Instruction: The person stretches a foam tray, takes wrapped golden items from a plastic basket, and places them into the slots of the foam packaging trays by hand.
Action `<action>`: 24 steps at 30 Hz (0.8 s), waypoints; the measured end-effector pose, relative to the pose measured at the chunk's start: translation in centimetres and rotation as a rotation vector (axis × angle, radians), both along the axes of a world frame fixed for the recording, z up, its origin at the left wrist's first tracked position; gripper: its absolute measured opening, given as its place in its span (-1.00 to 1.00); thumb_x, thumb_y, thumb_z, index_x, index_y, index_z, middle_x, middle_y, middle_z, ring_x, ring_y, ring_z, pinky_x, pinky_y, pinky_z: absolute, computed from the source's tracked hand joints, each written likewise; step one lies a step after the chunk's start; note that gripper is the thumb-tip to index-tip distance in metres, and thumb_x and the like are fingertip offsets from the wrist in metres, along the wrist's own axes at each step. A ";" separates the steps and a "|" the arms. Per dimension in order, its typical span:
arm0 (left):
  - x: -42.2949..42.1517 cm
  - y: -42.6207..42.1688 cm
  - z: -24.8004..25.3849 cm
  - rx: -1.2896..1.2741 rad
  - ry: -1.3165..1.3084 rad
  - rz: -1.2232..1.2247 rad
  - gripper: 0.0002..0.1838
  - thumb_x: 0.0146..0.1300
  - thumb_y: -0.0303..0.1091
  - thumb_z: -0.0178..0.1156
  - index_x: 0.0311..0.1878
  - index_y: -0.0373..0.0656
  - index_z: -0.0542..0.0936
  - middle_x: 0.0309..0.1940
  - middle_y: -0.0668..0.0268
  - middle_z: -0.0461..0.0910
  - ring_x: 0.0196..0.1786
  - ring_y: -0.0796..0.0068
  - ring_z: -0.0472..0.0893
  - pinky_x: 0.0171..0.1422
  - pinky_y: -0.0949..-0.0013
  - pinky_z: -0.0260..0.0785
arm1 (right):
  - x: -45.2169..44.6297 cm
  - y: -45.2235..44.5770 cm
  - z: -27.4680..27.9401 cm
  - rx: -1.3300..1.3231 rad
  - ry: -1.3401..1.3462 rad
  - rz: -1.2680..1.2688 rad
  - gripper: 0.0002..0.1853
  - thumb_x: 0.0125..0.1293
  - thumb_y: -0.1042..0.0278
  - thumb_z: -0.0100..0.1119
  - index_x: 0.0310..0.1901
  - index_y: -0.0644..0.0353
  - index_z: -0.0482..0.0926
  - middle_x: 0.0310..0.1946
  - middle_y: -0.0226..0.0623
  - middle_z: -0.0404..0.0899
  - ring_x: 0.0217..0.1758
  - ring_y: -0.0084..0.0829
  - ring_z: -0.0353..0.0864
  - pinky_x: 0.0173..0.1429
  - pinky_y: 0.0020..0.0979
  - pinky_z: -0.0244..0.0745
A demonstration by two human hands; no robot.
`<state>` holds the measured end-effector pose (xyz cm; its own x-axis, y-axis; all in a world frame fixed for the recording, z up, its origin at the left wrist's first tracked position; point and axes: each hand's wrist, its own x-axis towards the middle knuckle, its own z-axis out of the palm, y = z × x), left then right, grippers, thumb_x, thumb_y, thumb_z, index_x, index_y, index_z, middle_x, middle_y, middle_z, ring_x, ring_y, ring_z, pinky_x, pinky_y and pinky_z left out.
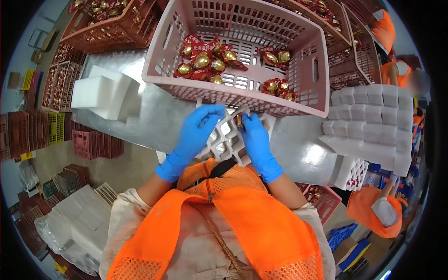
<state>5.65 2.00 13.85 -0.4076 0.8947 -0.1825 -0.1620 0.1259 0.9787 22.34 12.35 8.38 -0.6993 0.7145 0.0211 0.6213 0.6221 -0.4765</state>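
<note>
Both my hands wear blue gloves, over a white foam tray (220,148) with diamond-shaped cells on the metal table. At the tray's far right, my right hand (256,140) has its fingers closed at a red-and-gold wrapped egg (239,120), partly hidden by them. My left hand (196,131) hovers by the tray's far left side, fingers stretched to the right, thumb apart, nothing visible in it. Just beyond stands a pink plastic crate (235,95). Inside it lie a pile of wrapped eggs (203,60) at the left and two small groups at the right.
White foam blocks (100,93) rest at the table's left; stacked foam trays (368,126) rise at its right. Filled crates (112,32) border the far side. People in orange vests (373,212) work at the right. Another crate (324,203) sits below the right table edge.
</note>
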 end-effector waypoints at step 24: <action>-12.3 26.8 -3.2 -0.267 0.953 -0.725 -0.72 0.11 -0.24 0.21 -0.23 -0.27 0.62 -0.42 0.06 0.61 -0.30 0.32 0.62 -0.12 0.29 0.43 | 2.8 1.2 5.1 -0.060 0.036 0.257 -0.66 -0.08 0.53 0.11 -0.16 0.25 0.56 -0.25 -0.19 0.54 -0.16 -0.18 0.51 -0.08 -0.24 0.41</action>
<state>-6.63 28.83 10.61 0.0981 0.9503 -0.2956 0.7956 0.1036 0.5970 25.10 13.57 13.49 -0.8576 0.5141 0.0125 0.4284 0.7276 -0.5359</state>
